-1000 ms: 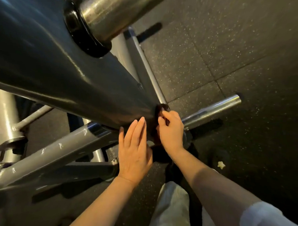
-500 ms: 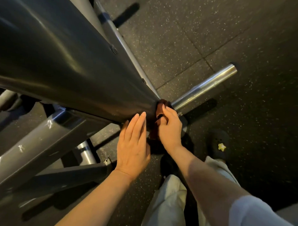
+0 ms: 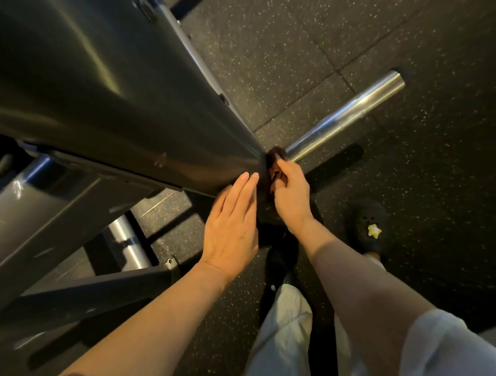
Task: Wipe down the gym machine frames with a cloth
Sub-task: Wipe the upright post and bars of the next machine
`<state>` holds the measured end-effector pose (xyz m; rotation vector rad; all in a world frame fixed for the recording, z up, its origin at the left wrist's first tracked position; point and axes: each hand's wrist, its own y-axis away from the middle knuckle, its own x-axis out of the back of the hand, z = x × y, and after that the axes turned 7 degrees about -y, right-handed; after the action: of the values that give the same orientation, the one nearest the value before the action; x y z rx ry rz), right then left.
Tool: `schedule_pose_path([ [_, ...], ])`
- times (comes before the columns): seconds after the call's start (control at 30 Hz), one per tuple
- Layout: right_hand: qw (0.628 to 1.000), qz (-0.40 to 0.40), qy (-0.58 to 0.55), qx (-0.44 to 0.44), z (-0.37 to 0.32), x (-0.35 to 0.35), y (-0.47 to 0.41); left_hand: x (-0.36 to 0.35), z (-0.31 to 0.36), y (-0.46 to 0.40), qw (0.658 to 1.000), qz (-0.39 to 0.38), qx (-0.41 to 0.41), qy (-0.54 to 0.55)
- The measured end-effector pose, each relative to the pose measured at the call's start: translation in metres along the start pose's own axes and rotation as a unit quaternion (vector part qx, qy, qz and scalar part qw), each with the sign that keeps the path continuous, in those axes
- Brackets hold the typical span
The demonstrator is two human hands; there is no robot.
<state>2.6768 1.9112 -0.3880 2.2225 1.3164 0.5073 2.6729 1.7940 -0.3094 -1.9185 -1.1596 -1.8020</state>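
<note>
A thick dark grey machine frame post (image 3: 108, 96) fills the upper left and narrows toward the floor. My right hand (image 3: 290, 194) grips a dark reddish-brown cloth (image 3: 275, 157) and presses it against the post's lower end, beside the base of a chrome peg (image 3: 346, 115). Most of the cloth is hidden behind my fingers. My left hand (image 3: 232, 227) lies flat with fingers together, its fingertips touching the post just left of the cloth.
Grey frame bars (image 3: 35, 207) cross at lower left, with a short chrome tube (image 3: 128, 243) between them. The floor is black speckled rubber tile (image 3: 319, 34). My dark clog with a yellow star (image 3: 368, 225) stands right of my hands; light trouser legs (image 3: 289, 331) below.
The view has tilted down and closer to the post. My hands stay at the same joint; the right hand has shifted the cloth slightly along the post's end.
</note>
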Motion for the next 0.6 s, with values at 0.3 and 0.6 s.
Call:
schedule_pose_path([
  [0.3,0.985,0.044,0.111,0.127,0.004,0.037,-0.030,-0.021,0.036,-0.031,0.999,-0.038,-0.012,0.024],
  [0.6,0.759,-0.198,0.554,0.280,0.026,0.055,-0.101,-0.041,0.055,-0.090,0.995,-0.096,-0.038,0.009],
])
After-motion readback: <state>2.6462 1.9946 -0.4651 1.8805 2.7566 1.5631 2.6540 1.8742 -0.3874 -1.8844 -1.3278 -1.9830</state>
